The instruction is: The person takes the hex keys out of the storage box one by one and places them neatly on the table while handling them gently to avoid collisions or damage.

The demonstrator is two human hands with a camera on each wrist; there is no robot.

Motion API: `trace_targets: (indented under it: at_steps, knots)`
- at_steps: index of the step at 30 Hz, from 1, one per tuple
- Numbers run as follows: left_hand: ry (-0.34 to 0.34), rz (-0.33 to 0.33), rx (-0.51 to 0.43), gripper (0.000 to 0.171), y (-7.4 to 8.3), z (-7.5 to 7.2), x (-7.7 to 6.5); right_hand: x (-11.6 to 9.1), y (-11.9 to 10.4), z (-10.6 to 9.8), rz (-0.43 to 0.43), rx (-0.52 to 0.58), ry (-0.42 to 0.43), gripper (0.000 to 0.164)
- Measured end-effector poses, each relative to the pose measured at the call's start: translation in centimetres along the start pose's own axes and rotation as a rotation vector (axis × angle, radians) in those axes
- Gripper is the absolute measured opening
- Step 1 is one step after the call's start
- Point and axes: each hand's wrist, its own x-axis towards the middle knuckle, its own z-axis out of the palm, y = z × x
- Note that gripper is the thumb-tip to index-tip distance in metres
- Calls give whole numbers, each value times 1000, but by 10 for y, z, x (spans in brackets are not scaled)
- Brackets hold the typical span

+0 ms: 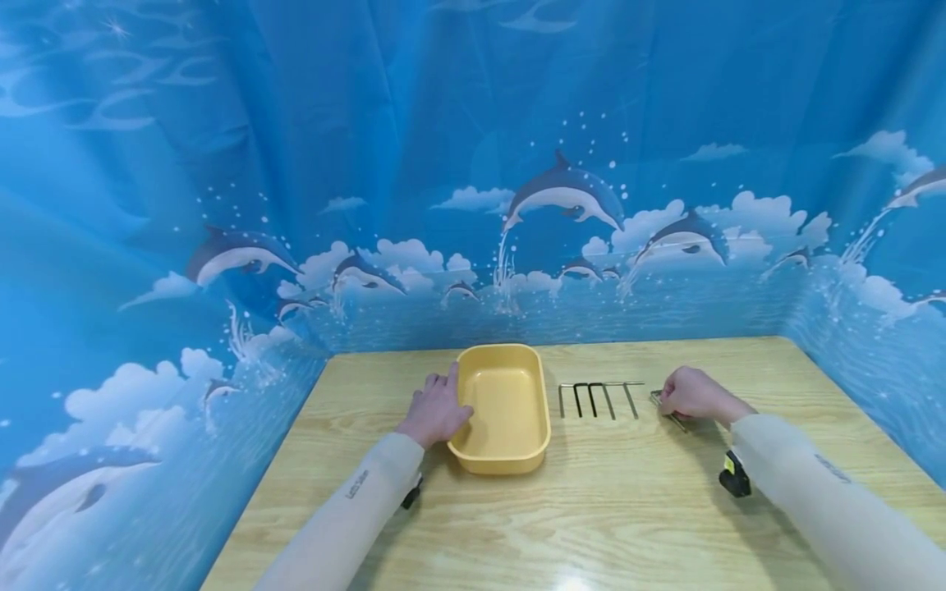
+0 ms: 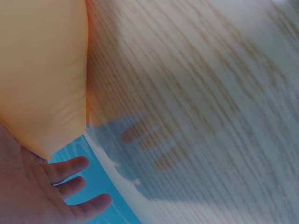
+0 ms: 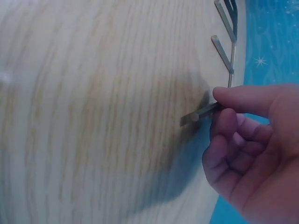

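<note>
A yellow rectangular tub (image 1: 498,466) stands on the table. My left hand (image 1: 436,408) is at its left rim, thumb reaching over the inner side. Three loosely straight fingers (image 2: 70,169) point away outside the tub wall (image 2: 42,70) in the left wrist view. To the right, my right hand (image 1: 695,392) pinches a metal hex key (image 3: 205,111) between thumb and index finger, low over the table. A second bar end shows beside it; whether it belongs to another key I cannot tell. Several L-shaped hex keys (image 1: 608,402) lie in a row between tub and right hand.
The wood-grain table (image 1: 576,517) ends at a blue dolphin-print curtain (image 1: 443,279) behind and at both sides. The row of keys lies close to the tub's right side. A black wrist device (image 1: 735,474) hangs under the right sleeve.
</note>
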Motion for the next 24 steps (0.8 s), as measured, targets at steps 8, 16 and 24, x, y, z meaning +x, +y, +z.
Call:
trace_targets:
  at_steps: [8, 16, 24]
  knots:
    - [-5, 0, -8, 87, 0, 0, -1, 4, -3, 4, 45, -3, 2, 12]
    - [-4, -7, 2, 88, -1, 0, -1, 13, -2, 7, 92, -13, 28, 11]
    - [-10, -12, 0, 88, 0, 0, 2, 16, -7, 7, 131, -16, 80, 26]
